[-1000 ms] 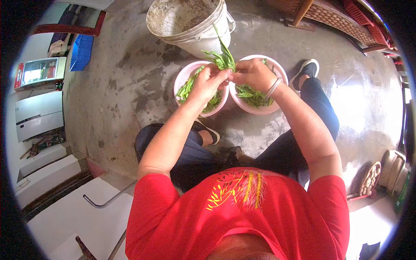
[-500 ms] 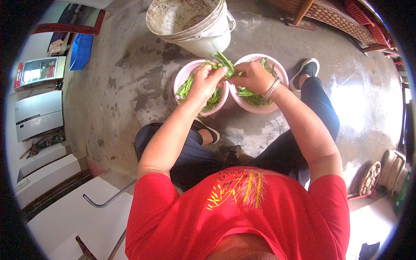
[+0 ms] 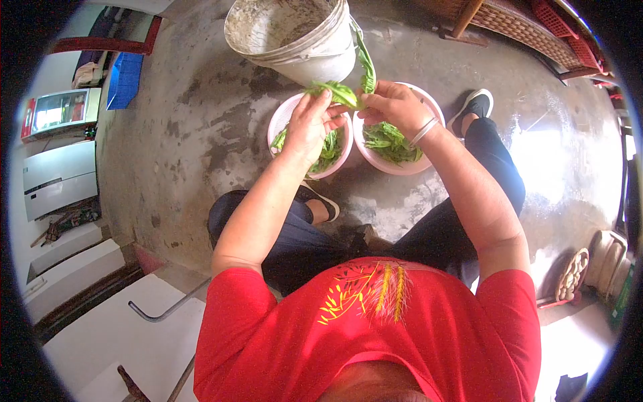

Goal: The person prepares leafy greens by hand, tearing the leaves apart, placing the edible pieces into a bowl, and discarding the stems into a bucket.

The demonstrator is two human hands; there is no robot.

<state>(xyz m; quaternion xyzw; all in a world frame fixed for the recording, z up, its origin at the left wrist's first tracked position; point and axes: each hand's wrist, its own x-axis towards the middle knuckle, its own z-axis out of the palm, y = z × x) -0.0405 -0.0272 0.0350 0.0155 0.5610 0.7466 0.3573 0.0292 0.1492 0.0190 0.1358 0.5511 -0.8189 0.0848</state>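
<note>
Leafy greens [image 3: 333, 94] are held above two pink baskets [image 3: 276, 127], pinched by the nearly closed right hand [image 3: 396, 108] and loosely gripped by the half-curled left hand [image 3: 309, 127]. A light hold is probably best, so leaves are not bruised. The blotched grey floor [image 3: 181, 134] is shared with a bucket [image 3: 311, 57] and woven furniture [image 3: 519, 28].

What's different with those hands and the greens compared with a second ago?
The hands have moved slightly apart: the left hand shifted left and opened, the right hand went slightly right. The greens between them have spread: one leaf points left, another away from the person. The bucket, left basket and right basket stayed put.
</note>
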